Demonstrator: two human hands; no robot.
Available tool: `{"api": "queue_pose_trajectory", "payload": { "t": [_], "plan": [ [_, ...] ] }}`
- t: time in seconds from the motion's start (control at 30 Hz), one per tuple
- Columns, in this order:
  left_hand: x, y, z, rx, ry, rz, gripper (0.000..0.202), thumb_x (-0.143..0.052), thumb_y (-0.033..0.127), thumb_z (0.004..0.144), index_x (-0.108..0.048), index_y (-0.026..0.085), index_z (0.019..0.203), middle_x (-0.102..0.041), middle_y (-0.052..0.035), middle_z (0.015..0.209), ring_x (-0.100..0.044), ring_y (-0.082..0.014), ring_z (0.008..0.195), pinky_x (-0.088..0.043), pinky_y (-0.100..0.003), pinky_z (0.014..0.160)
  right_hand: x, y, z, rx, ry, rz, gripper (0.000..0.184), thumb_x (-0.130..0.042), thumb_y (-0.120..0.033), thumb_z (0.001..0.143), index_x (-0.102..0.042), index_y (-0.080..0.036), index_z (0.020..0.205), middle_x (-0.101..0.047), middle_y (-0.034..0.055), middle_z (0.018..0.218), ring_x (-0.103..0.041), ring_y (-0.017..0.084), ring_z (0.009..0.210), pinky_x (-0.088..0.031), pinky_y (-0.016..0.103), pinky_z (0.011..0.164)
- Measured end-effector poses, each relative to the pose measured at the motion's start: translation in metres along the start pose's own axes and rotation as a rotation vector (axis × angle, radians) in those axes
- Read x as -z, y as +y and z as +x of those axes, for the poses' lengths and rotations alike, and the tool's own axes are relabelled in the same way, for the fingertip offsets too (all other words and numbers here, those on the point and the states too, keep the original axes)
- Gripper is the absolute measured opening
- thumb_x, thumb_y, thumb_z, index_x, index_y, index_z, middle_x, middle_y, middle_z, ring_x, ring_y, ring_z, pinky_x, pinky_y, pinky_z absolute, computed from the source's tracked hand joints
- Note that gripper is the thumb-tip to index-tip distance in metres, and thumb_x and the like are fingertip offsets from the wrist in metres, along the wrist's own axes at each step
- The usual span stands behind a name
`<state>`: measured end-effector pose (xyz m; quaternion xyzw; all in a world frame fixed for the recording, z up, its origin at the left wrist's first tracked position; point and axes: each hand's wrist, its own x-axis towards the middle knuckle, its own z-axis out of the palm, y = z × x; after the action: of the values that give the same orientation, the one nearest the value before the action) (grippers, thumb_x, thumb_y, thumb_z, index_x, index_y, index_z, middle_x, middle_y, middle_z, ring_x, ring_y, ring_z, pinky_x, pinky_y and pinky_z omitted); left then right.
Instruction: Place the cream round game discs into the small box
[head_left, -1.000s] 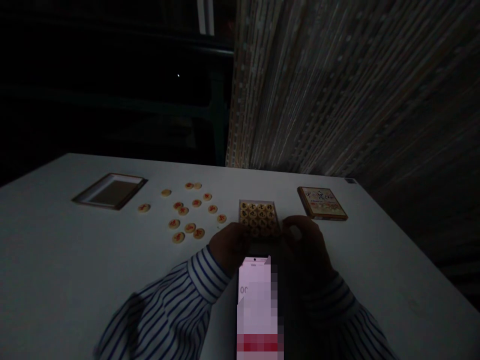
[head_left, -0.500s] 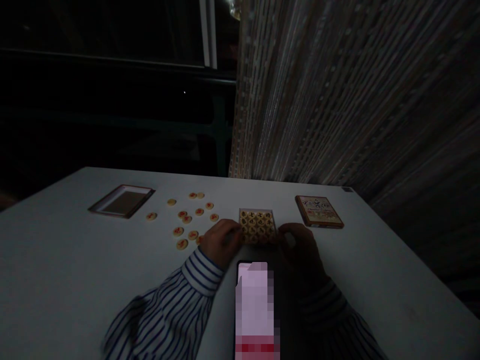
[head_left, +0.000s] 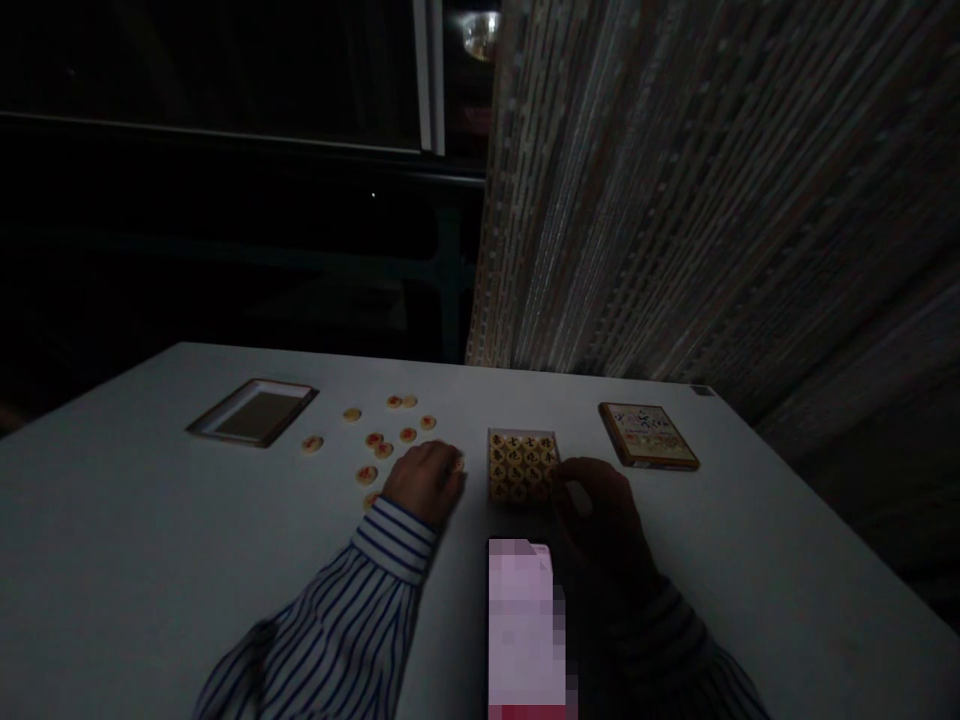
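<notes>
A small square box of round wooden game pieces with dark marks [head_left: 522, 464] sits mid-table. My left hand [head_left: 425, 479] rests to its left, knuckles up and fingers curled over the nearest of several loose pieces with red marks [head_left: 382, 447]; what it holds is hidden. My right hand [head_left: 600, 510] lies in shadow against the box's right side, fingers bent toward it. Both arms wear striped sleeves.
The white table [head_left: 112, 540] carries an open shallow tray [head_left: 253, 411] at the far left and a printed box lid [head_left: 648, 435] at the right. A lit phone screen [head_left: 525, 625] lies near me. A beaded curtain [head_left: 712, 190] hangs behind.
My left hand left the box's left edge and moved left onto the loose red-marked pieces. The right hand stayed by the box. The view tilted up slightly.
</notes>
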<state>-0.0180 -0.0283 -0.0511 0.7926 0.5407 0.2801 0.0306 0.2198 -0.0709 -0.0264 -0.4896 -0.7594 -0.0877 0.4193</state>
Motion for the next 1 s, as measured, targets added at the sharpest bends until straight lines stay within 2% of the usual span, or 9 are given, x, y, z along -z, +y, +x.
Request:
{"api": "queue_pose_trajectory", "payload": {
  "t": [0.2, 0.37, 0.53, 0.63, 0.73, 0.83, 1.0],
  "plan": [
    [-0.003, 0.0, -0.001, 0.082, -0.157, 0.047, 0.025, -0.053, 0.026, 0.074, -0.058, 0.021, 0.097, -0.062, -0.0075, 0.1, -0.055, -0.0234, 0.094, -0.042, -0.036, 0.081, -0.019, -0.022, 0.005, 0.109, -0.104, -0.1, 0.015, -0.053, -0.02, 0.077, -0.059, -0.018, 0.091, -0.064, 0.0092, 0.094, -0.057, 0.022, 0.089, -0.045, 0.039, 0.077],
    [-0.004, 0.003, 0.0, 0.115, -0.162, 0.062, 0.022, -0.053, 0.023, 0.074, -0.059, 0.019, 0.094, -0.062, -0.0084, 0.097, -0.055, -0.024, 0.092, -0.042, -0.035, 0.079, -0.025, -0.03, -0.002, 0.147, -0.183, -0.118, 0.014, -0.051, -0.018, 0.079, -0.06, -0.02, 0.089, -0.065, 0.006, 0.094, -0.056, 0.023, 0.092, -0.04, 0.045, 0.083],
    [-0.003, 0.004, 0.002, 0.143, -0.201, 0.093, 0.021, -0.051, 0.023, 0.074, -0.059, 0.019, 0.093, -0.064, -0.0068, 0.093, -0.056, -0.0245, 0.089, -0.041, -0.035, 0.075, -0.017, -0.021, -0.006, 0.14, -0.091, -0.111, 0.013, -0.05, -0.017, 0.08, -0.059, -0.017, 0.09, -0.064, 0.0082, 0.092, -0.056, 0.021, 0.087, -0.043, 0.042, 0.078],
    [0.0, 0.005, 0.004, 0.154, -0.24, 0.093, 0.022, -0.048, 0.025, 0.077, -0.059, 0.019, 0.095, -0.064, -0.0071, 0.094, -0.056, -0.0241, 0.091, -0.041, -0.035, 0.076, -0.013, -0.018, -0.006, 0.124, -0.068, -0.107, 0.013, -0.05, -0.016, 0.08, -0.059, -0.017, 0.089, -0.064, 0.0085, 0.09, -0.055, 0.021, 0.085, -0.044, 0.04, 0.075],
    [0.001, 0.008, 0.005, 0.188, -0.257, 0.101, 0.024, -0.048, 0.027, 0.078, -0.059, 0.018, 0.097, -0.065, -0.0073, 0.095, -0.056, -0.0235, 0.092, -0.041, -0.034, 0.078, -0.013, -0.02, -0.007, 0.166, -0.068, -0.111, 0.014, -0.049, -0.015, 0.08, -0.06, -0.016, 0.088, -0.064, 0.008, 0.09, -0.055, 0.021, 0.087, -0.043, 0.04, 0.077],
    [0.001, 0.011, 0.005, 0.21, -0.246, 0.105, 0.024, -0.049, 0.026, 0.078, -0.06, 0.018, 0.098, -0.065, -0.0068, 0.096, -0.056, -0.0234, 0.092, -0.041, -0.033, 0.079, -0.013, -0.023, -0.006, 0.182, -0.088, -0.117, 0.014, -0.049, -0.016, 0.081, -0.061, -0.016, 0.088, -0.064, 0.0079, 0.091, -0.055, 0.021, 0.088, -0.042, 0.04, 0.078],
    [-0.003, 0.01, 0.005, 0.196, -0.206, 0.09, 0.026, -0.046, 0.027, 0.081, -0.059, 0.017, 0.101, -0.065, -0.0073, 0.098, -0.056, -0.0229, 0.093, -0.042, -0.034, 0.081, -0.013, -0.024, -0.007, 0.125, -0.075, -0.085, 0.016, -0.049, -0.019, 0.081, -0.061, -0.016, 0.09, -0.065, 0.0076, 0.087, -0.056, 0.02, 0.086, -0.043, 0.04, 0.077]
  ]
}}
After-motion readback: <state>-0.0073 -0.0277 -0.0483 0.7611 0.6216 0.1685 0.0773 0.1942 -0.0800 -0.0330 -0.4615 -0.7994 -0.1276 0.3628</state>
